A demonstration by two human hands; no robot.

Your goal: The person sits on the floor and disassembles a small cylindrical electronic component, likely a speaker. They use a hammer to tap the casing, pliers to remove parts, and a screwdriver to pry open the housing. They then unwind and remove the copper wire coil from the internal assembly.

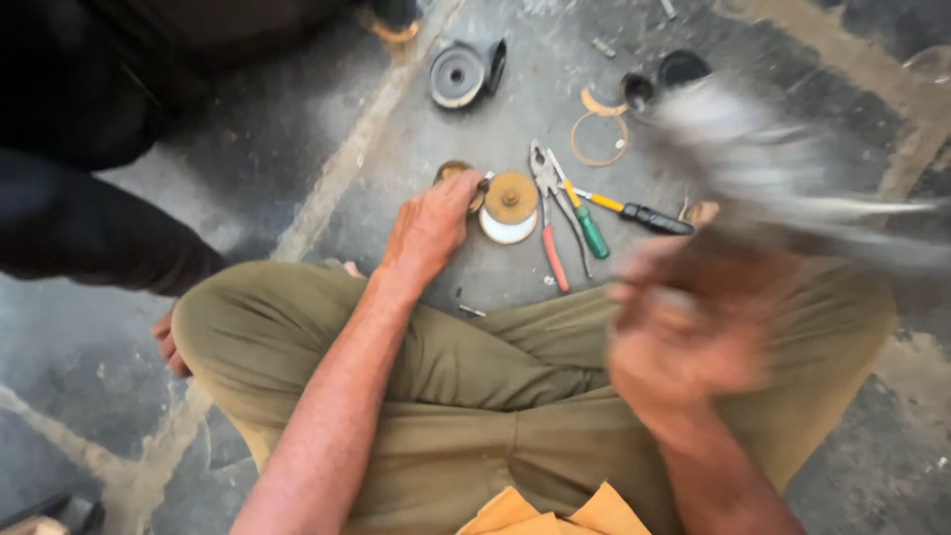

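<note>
Floor: was rough grey concrete, matt, with pale worn streaks.
Trousers: were olive woven cloth, matt and creased.
Pliers: had dull bare-metal jaws; handles were sleeved in smooth red and green plastic.
Screwdriver: had a glossy black and yellow plastic handle.
Disc: had a tarnished brass-coloured metal face on a white rim.
Pulley wheel: was dark grey metal with a dull sheen.
Ring: was thin, tan and matt; material unclear.

Your single head camera looks steeply down, close over your crossed legs and the floor ahead.
</note>
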